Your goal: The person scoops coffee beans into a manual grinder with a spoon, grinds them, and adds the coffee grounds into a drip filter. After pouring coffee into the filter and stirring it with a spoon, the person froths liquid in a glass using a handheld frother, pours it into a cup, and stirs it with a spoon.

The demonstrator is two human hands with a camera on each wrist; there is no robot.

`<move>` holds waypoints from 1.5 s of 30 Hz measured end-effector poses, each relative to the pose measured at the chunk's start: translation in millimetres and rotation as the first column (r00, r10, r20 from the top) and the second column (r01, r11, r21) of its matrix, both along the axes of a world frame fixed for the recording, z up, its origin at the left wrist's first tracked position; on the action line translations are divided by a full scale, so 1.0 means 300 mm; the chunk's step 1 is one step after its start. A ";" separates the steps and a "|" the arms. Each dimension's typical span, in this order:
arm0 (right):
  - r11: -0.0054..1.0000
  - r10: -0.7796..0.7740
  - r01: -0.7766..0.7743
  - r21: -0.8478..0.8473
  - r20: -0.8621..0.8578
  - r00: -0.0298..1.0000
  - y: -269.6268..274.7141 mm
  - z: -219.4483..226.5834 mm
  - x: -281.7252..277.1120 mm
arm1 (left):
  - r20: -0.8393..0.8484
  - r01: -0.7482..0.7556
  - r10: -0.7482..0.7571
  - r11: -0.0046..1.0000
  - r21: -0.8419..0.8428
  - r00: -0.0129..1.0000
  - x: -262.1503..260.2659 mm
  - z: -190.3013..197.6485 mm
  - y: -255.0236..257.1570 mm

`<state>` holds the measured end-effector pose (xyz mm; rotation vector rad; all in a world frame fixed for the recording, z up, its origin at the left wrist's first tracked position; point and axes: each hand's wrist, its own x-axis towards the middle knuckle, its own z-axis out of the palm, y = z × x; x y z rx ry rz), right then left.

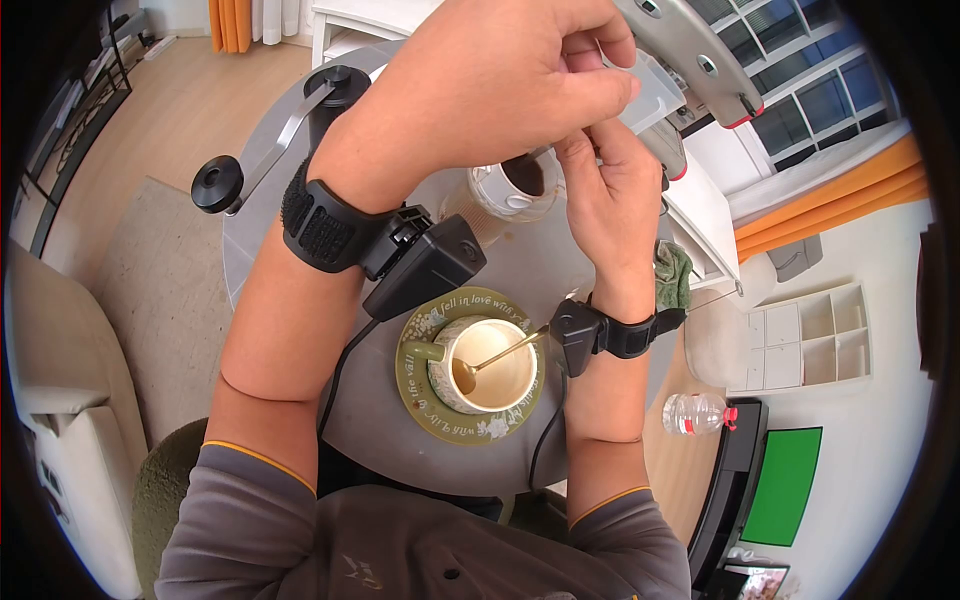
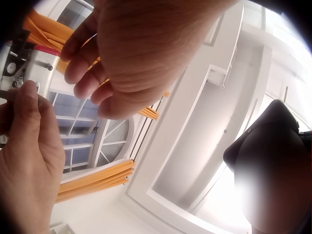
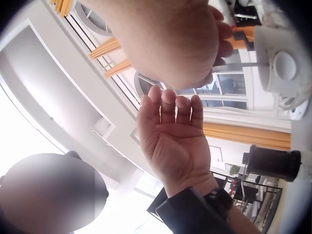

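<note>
In the head view my left hand (image 1: 500,80) is raised above the grey table (image 1: 380,430), crossing in front of my right hand (image 1: 615,200). The right wrist view shows the left palm facing that camera, fingers extended and nothing in them. In the left wrist view the right thumb presses on a thin grey stick (image 2: 7,96); it runs towards a white vessel (image 3: 265,78) in the right wrist view. Beneath the hands stands a glass carafe (image 1: 475,225) topped by a dripper with dark coffee (image 1: 525,175). A patterned mug (image 1: 510,385) holding a gold spoon (image 1: 510,350) sits on a green saucer (image 1: 415,395).
A hand grinder (image 1: 335,92) with a crank stands at the table's far left. Beyond the hands are a translucent container (image 1: 662,88) and a grey machine (image 1: 705,65). Right of my right arm hangs a green cloth (image 1: 675,272); farther right is a bottle (image 1: 692,413).
</note>
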<state>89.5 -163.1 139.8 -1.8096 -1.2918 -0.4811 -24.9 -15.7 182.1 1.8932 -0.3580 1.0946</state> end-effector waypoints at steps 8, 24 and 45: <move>1.000 -0.014 0.014 -0.009 0.011 1.000 0.000 0.002 0.003 | -0.003 -0.023 0.023 0.999 0.024 1.000 0.000 0.006 -0.003; 0.999 -0.001 -0.001 -0.041 -0.042 0.999 0.002 0.002 -0.019 | -0.054 0.110 -0.110 0.994 -0.009 0.992 0.073 -0.028 0.014; 0.999 0.037 -0.035 0.029 -0.081 0.996 -0.006 0.005 -0.010 | -0.028 0.001 0.001 0.997 0.072 1.000 0.012 0.003 -0.013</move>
